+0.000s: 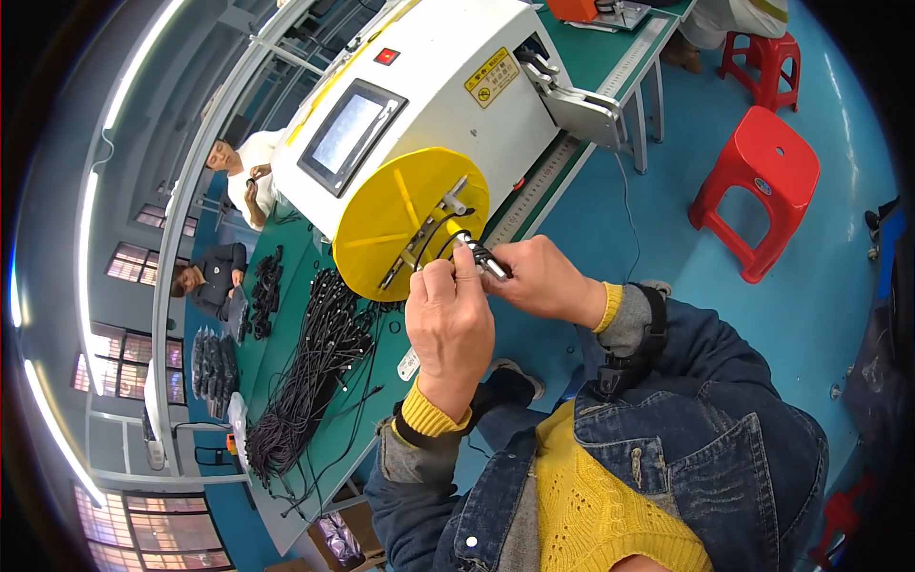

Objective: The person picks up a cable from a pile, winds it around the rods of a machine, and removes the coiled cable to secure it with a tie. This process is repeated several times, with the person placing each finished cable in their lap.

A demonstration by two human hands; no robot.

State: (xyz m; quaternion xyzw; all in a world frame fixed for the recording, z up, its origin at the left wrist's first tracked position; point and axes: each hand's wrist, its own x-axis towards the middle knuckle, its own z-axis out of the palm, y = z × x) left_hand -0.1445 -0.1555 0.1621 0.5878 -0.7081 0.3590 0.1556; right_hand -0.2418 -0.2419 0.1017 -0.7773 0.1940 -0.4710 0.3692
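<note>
My left hand [446, 319] is closed in a pinch beside the yellow disc [381, 214] of a white winding machine [448, 67]. Between its thumb and fingers is part of a black cable [492, 261], though the fingertips hide most of what they grip. Closed around the cable's coiled part, my right hand [546, 278] stays close to the left one, at the disc's right side. Some of the cable loops in front of the metal pegs [456, 198] on the disc. Whether the coil still sits on a peg, I cannot tell.
A large bundle of black cables [315, 372] lies on the green table [357, 419] to the left, with more coiled cables [265, 291] farther back. Two people sit beyond it. A red stool [777, 157] stands on the blue floor at right. The machine carries a screen [351, 135].
</note>
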